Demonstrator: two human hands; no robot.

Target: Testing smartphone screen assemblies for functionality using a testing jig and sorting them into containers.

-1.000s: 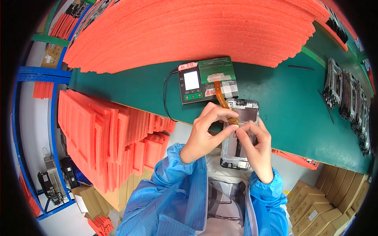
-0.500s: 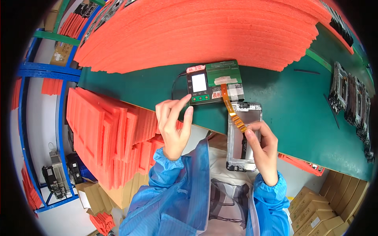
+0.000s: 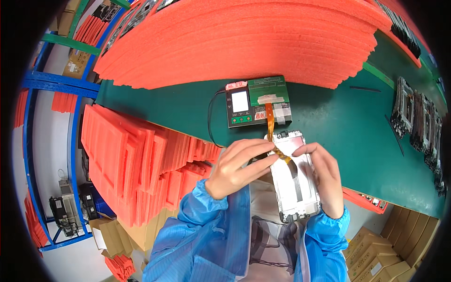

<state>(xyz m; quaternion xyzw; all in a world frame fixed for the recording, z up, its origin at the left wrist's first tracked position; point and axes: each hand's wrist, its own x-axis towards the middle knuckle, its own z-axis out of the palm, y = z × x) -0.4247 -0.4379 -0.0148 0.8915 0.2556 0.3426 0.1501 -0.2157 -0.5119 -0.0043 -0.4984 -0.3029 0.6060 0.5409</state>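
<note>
- Left hand (image 3: 240,164) is bracketing the ribbon cable (image 3: 270,121), probably adjusting its connection; pinch unclear.
- Right hand (image 3: 327,174), fingers bent, is flanking the framed panel (image 3: 306,188) between both hands; grip unclear.
- Next move is seemingly requiring slack.

A long workbench with a dark green top runs across the room in front of me (image 3: 347,124), its surface catching a soft sheen of light. Over to the left stands metal shelving, blue and green (image 3: 61,83), with pale floor at its foot (image 3: 70,259). Brown cardboard boxes (image 3: 379,256) crowd low beside the bench's right end.
</note>
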